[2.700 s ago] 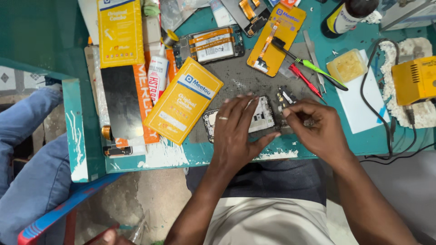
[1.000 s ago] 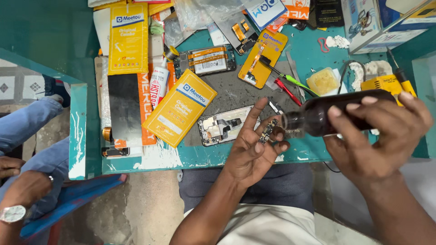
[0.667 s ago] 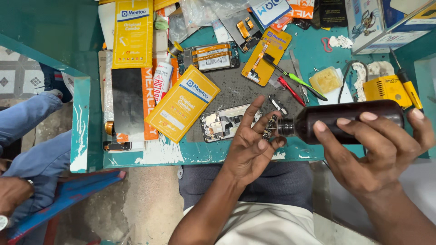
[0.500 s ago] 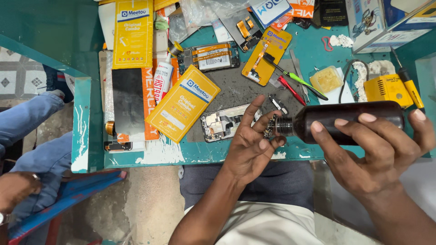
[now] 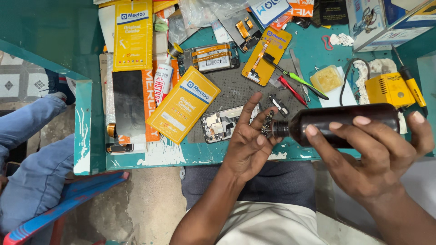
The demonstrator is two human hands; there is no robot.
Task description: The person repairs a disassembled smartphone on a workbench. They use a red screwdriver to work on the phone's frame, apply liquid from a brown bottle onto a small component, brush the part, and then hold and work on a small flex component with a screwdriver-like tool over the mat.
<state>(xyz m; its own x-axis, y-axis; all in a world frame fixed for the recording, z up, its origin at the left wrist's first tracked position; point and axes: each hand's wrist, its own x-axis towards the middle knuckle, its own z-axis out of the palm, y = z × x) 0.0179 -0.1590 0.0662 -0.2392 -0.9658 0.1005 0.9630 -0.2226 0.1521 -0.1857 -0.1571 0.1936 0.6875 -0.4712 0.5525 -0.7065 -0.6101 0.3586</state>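
Right hand [image 5: 377, 159] up close, grip wrapped around a smooth dark brown glossy bottle [image 5: 345, 124], lying on its side, neck pointing left. Left hand [image 5: 247, 145] is palm-up with fingers spread, and a small dark, flat circuit part [image 5: 267, 123] rests pinched at the fingertips, right against the bottle's mouth. Both are held above the near edge of the chipped teal-painted table [image 5: 91, 131]. Just behind the left hand lies an opened phone body [image 5: 218, 127], metal innards showing, on a grey textured mat [image 5: 236, 88]. Beside it sits a flat yellow cardboard packet [image 5: 184, 104]. Further back: another opened phone with orange strips [image 5: 210, 56], a white glue tube [image 5: 161, 81], red and green slim tools [image 5: 295, 84], a waxy yellow block in a clear tub [image 5: 327, 78], and a boxy yellow soldering unit [image 5: 389, 88].
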